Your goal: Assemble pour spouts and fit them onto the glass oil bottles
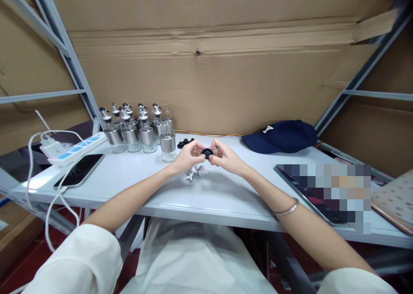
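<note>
Bottle assembly partway through, one stopper in hand

Both hands meet over the middle of the white table (129, 177). The left hand (189, 155) and the right hand (226, 156) pinch a small black ring-shaped stopper (207, 152) between thumbs and fingertips, the fingers closed on it from either side and held just above the table top. Directly below, a small metal pourer spout (195, 172) lies loose on the table, touching neither hand.

As a judgement of progress: a cluster of finished bottles (135, 128) with steel collars and pourer tops stands at the back left, which suggests most of the batch is already fitted. One glass bottle (168, 147) stands apart at the front of that group, near the left hand, with no top on it (it looks like the next to be closed). A few spare black stoppers (185, 142) lie just behind the hands, so some pieces appear left to do. How many bottles remain beyond the open one cannot be told.

Off to the left lie a phone (79, 170) and a power strip (77, 147) with white cable; a navy cap (280, 137) rests at the back right.
</note>
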`<control>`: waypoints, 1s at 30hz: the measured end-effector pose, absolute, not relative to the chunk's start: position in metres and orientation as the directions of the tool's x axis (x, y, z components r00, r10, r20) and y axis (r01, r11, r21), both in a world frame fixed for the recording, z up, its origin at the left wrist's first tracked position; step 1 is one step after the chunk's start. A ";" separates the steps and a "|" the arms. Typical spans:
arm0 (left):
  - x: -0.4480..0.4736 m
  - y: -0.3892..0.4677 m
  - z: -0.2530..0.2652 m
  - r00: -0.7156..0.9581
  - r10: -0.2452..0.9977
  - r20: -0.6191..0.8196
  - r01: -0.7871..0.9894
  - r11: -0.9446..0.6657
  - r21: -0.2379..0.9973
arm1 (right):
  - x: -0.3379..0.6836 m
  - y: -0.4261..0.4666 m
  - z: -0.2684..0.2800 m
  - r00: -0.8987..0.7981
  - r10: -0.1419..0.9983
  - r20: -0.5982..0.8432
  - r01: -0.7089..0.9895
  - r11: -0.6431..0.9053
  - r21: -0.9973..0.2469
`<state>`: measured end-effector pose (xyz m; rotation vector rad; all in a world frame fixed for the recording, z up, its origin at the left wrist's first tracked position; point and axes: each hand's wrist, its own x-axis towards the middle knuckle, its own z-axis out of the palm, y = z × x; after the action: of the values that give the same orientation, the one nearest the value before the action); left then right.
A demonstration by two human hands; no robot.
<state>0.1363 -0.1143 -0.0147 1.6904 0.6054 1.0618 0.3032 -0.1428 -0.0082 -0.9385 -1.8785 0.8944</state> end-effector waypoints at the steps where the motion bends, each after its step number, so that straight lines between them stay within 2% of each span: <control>1: 0.137 -0.115 -0.015 0.485 0.795 0.365 -0.081 -0.375 0.924 | 0.303 -0.143 -0.008 -0.373 0.853 0.365 0.276 0.477 -0.834; 9: 0.136 -0.116 -0.013 0.460 0.786 0.412 -0.008 -0.461 0.887 | 0.304 -0.142 -0.008 -0.389 0.849 0.357 0.259 0.473 -0.842; 17: 0.133 -0.113 -0.015 0.419 0.706 0.571 0.103 -0.662 0.743 | 0.309 -0.138 -0.004 -0.295 0.838 0.460 0.321 0.540 -0.778; 23: 0.132 -0.109 -0.018 0.434 0.657 0.616 0.032 -0.695 0.718 | 0.312 -0.134 -0.007 -0.271 0.822 0.500 0.220 0.559 -0.799; 30: 0.131 -0.106 -0.020 0.438 0.649 0.622 -0.043 -0.676 0.736 | 0.317 -0.129 -0.007 -0.255 0.787 0.561 0.280 0.616 -0.736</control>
<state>0.1312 -0.1060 -0.0199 1.9978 0.5080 1.2740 0.3167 -0.1295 -0.0066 -0.8621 -1.8166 0.6196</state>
